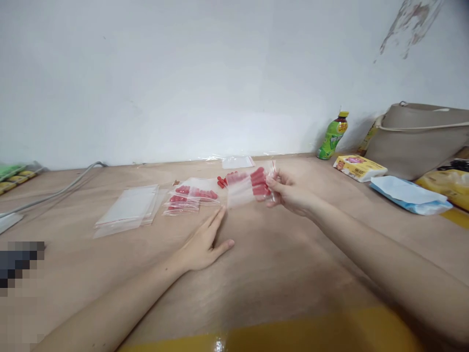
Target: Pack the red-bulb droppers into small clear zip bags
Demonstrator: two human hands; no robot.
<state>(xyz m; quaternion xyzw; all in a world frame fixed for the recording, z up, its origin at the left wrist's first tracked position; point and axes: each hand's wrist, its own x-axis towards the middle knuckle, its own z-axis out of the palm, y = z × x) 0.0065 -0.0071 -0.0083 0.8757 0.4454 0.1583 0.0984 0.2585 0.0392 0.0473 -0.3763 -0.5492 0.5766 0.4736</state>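
My right hand (287,191) pinches the right end of a clear zip bag (240,191) holding several red, rod-like pieces (259,182). The bag is raised a little off the table, its top edge toward my fingers. Palm down on the table, my left hand (205,243) has its thumb spread from the other fingers and holds nothing. Just beyond its fingertips lie overlapping filled bags (190,195) with similar red pieces inside. A few loose red pieces (221,182) rest behind the held bag, partly hidden by it.
To the left lies a stack of flat clear bags (128,208). Another flat bag (237,162) is by the wall. On the right stand a green bottle (332,137), a yellow tissue pack (359,167), a blue-white packet (410,194) and a grey handbag (421,142). A grey cable (69,187) runs at left.
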